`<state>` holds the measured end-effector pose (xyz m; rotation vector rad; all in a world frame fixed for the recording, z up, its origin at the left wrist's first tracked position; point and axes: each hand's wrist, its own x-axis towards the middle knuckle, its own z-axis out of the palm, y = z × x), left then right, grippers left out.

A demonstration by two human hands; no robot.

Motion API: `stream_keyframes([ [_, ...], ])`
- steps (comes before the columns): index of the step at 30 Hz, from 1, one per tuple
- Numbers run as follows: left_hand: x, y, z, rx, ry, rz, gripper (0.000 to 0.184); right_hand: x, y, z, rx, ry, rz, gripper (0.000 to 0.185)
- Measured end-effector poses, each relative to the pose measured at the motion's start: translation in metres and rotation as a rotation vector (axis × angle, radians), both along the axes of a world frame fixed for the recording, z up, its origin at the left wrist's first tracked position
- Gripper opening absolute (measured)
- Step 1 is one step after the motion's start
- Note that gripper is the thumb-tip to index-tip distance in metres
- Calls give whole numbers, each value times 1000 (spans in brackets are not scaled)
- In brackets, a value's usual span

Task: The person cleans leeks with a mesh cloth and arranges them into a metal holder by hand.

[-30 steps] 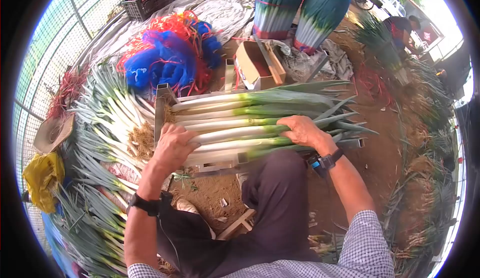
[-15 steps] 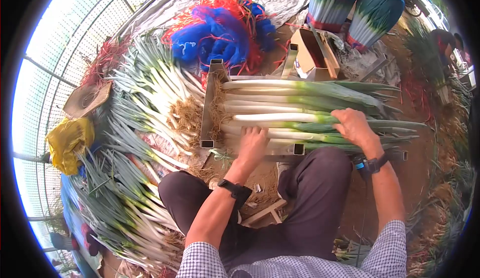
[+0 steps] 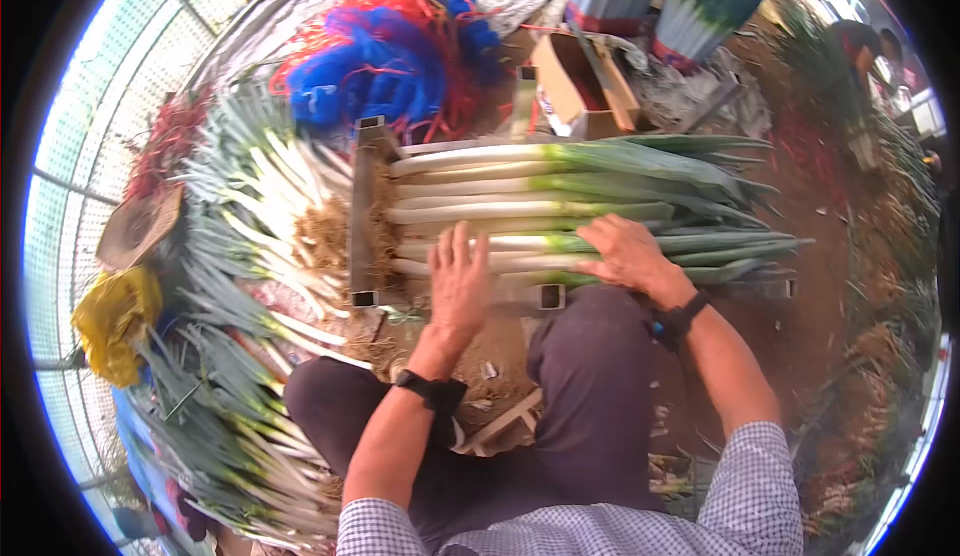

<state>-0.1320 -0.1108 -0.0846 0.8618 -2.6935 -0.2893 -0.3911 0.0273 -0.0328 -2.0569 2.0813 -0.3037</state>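
A layer of long green onions lies side by side in a metal frame, with roots against its left end plate and green tops to the right. My left hand rests on the white stalks nearest me, fingers stretched and slightly apart. Over the stalks where white turns green, my right hand touches the near onions with thumb and fingers apart. Neither hand appears to grip a stalk. The undersides of the fingers are hidden.
Loose green onions lie heaped at the left. Behind the frame are blue and red netting, a cardboard box and wrapped bundles. A yellow bag sits far left; another person is at the far right.
The view has shifted, so the scene sits further left. My left hand has spread its fingers further over the stalks. My right hand has moved toward the near onions and the white stalks.
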Motion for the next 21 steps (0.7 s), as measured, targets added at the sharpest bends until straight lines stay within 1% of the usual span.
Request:
stream_keyframes([
  [1,-2,-6,4,-63,23,-41,70,-3,-1,2,1,-19,7,44],
  [4,-5,-25,-13,184,19,-138,69,-15,2,18,-189,-166,-101,47],
  [7,-3,-33,-14,287,-10,-164,68,-25,15,45,-266,-178,-223,47],
  [8,-4,-33,-14,262,3,-181,60,-27,20,42,-223,-161,-186,54],
  [11,-7,-38,-13,326,-89,-183,60,-12,32,13,-135,62,14,51],
  [12,-9,-39,-7,345,-124,-201,59,-4,34,9,-80,158,-29,53],
  [14,-10,-45,5,378,-200,-222,57,-16,31,3,-53,80,-50,51],
  [16,-13,-47,20,349,-181,-216,56,-30,26,6,-71,-25,-73,46],
  [19,-29,-46,42,310,-79,-247,53,-50,24,34,-56,-8,-34,43],
  [21,-36,-46,58,301,-27,-251,51,-55,26,60,-58,-59,-60,42],
])
